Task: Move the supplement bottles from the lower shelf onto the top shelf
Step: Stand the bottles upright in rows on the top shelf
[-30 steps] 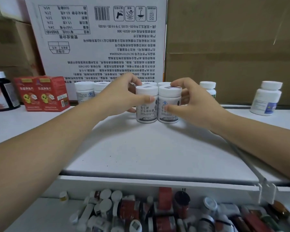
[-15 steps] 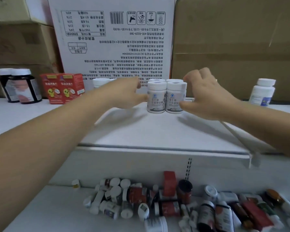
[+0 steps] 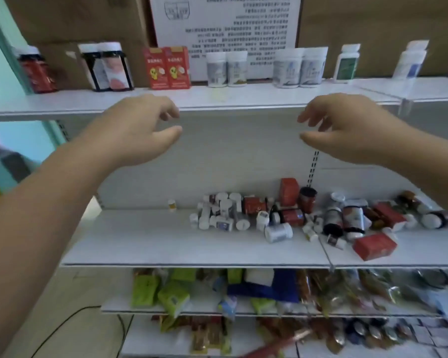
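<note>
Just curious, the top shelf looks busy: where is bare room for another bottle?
Top shelf: bare gap between left white bottle pair and right pair, plus front strip. Lower shelf: left half bare, right crowded by bottle pile.

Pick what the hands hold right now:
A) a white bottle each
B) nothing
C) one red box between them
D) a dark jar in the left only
B: the left hand and right hand are both empty, fingers loosely spread, in front of the edge of the top shelf.
</note>
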{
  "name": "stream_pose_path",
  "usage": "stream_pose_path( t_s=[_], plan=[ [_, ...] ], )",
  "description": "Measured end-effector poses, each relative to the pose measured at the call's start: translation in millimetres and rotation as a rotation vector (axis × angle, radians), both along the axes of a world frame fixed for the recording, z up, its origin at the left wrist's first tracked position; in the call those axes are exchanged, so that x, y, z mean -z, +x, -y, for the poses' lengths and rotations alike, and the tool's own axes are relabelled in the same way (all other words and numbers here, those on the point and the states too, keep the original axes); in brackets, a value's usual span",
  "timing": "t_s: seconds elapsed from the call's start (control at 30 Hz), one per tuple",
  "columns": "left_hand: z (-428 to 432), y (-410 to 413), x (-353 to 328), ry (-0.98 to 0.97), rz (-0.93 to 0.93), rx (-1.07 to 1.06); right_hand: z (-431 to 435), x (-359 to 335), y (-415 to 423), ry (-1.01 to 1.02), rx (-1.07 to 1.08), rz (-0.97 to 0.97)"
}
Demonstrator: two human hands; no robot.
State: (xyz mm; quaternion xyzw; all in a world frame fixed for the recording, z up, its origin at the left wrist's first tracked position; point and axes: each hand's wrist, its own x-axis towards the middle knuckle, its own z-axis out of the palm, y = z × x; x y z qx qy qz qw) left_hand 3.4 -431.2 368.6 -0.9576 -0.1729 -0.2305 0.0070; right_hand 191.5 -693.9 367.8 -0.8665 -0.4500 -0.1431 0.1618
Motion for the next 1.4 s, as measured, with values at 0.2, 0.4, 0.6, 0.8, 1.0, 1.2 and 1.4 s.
stream_pose_path(
  t_s=[0.2, 0.4, 0.6, 0.8, 1.0, 1.2, 1.4],
  plan=[
    [-33, -71, 91, -0.133, -0.081, -0.114, -1, 85, -64, -0.065, 0.012, -0.128],
    [-63, -92, 185, -0.371, -0.172, -0.266, -33, 168, -79, -0.207, 0.053, -0.243],
    [-89, -82, 258, -0.64, -0.117, -0.346, -86, 237, -67, -0.186, 0.071, -0.441],
    [-134, -36, 305, -0.802, -0.029, -0.414, -167, 295, -33, -0.018, 0.08, -0.659],
    [-203, 34, 350, -0.866, -0.056, -0.44, -262, 338, 20, 0.058, 0.036, -0.728],
    [-256, 125, 388, -0.88, -0.027, -0.432, -343, 370, 50, -0.17, -0.124, -0.409],
    [-275, 190, 424, -0.894, 0.117, -0.4, -374, 402, 60, -0.419, -0.19, -0.148]
  ],
)
